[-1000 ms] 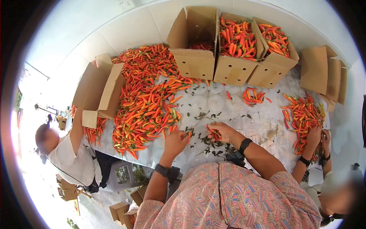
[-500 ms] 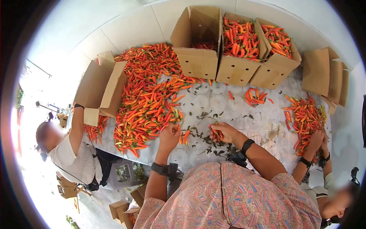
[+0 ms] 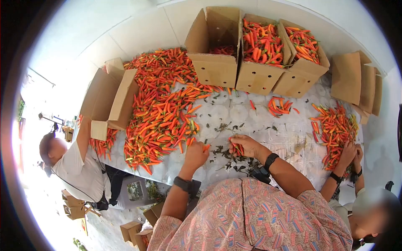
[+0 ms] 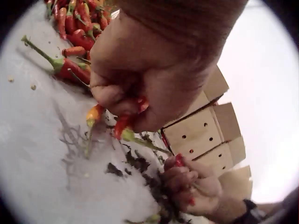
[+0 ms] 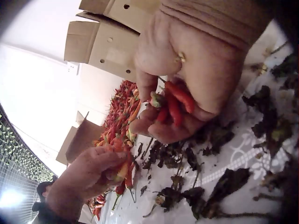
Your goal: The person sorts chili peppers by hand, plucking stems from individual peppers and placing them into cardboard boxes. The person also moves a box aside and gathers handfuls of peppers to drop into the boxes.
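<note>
At the left end of the table (image 3: 234, 115), a person in a white shirt (image 3: 77, 171) leans by an open cardboard box (image 3: 111, 102). Right of that box sprawls the big chili pile (image 3: 161, 111), red and orange. At the pile's near edge, left hand (image 3: 196, 154) is clenched around a few chilies (image 4: 125, 122), stems poking out below the fist, one green stem trailing toward the table. Just right of it, right hand (image 3: 245, 145) cups a small bunch of red chilies (image 5: 175, 103), fingers curled round them, thumb pressing on top. Torn stems and leaf scraps (image 3: 234, 161) litter the table under and between both hands. Behind the hands, three open boxes (image 3: 255, 48) stand side by side, holding chilies. Far right of them, a second smaller chili pile (image 3: 335, 125) with another person's hands (image 3: 349, 152) in it, and flat cardboard (image 3: 356, 81) beyond.
</note>
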Demonstrator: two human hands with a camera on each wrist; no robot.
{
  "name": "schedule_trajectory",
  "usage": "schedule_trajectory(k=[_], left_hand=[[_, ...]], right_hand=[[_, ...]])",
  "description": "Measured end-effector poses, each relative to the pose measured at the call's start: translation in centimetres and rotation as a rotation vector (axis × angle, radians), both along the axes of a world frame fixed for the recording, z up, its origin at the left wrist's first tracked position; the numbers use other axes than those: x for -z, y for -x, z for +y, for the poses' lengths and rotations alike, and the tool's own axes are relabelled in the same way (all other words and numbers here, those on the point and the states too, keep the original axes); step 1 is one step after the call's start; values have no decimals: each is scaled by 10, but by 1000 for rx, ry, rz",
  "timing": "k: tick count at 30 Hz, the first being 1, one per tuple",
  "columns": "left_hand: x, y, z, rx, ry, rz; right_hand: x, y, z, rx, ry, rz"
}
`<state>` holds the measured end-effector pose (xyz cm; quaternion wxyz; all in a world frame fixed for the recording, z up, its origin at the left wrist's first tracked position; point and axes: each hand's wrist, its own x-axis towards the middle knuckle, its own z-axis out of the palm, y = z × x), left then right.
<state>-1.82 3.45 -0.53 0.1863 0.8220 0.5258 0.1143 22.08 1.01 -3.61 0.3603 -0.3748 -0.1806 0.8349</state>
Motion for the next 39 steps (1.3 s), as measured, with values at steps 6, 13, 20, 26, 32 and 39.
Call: schedule_trajectory(k=[6,13,20,26,32,39], left_hand=[[-13,-12,8,-200,456,-390],[-29,-49,7,-82,577,-401],[-24,-59,-2,4,552,-558],[-21,1,10,-254,391,-630],[-16,51,17,-383,23,-183],[-4,20,14,-242,-142,5]], right_hand=[[6,0,1,-5,-9,34],[-2,2,-2,33,-24,85],[-3,1,-3,33,-40,118],[-2,0,-2,-10,-9,51],[4,-1,2,7,-41,92],[3,0,-1,31,-30,56]])
